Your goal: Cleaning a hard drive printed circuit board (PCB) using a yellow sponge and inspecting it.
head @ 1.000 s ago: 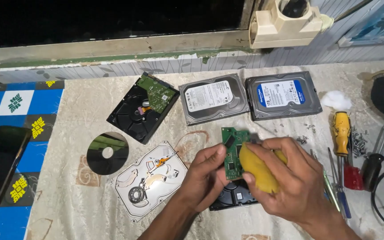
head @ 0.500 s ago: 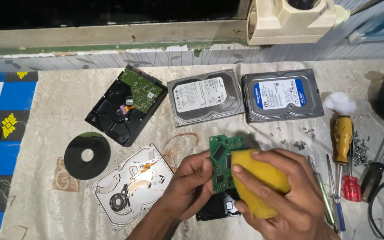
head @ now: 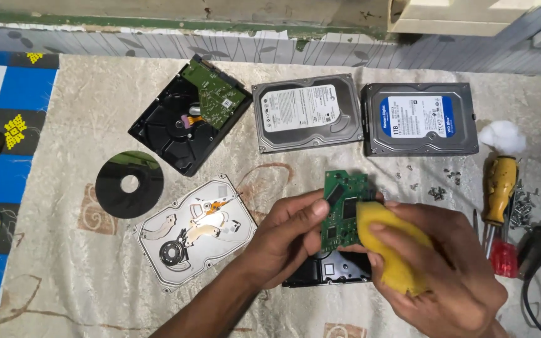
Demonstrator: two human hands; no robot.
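My left hand [head: 286,238] pinches a small green circuit board [head: 340,209] by its left edge and holds it upright above a black drive body [head: 330,270]. My right hand [head: 449,275] grips a yellow sponge [head: 391,247] and presses it against the board's right side. An opened silver drive shell [head: 189,233] lies to the left of my hands, with a dark disc platter [head: 128,184] beyond it.
At the back lie a black drive with a green board [head: 189,116], a grey-labelled drive [head: 307,114] and a blue-labelled drive [head: 419,120]. On the right are loose screws [head: 436,193], a yellow-handled screwdriver [head: 499,181], a red-handled one [head: 504,256] and a cotton wad [head: 502,136].
The view has shifted and drawn closer. My hands stay together on the board, the sponge sitting lower on its right side now.
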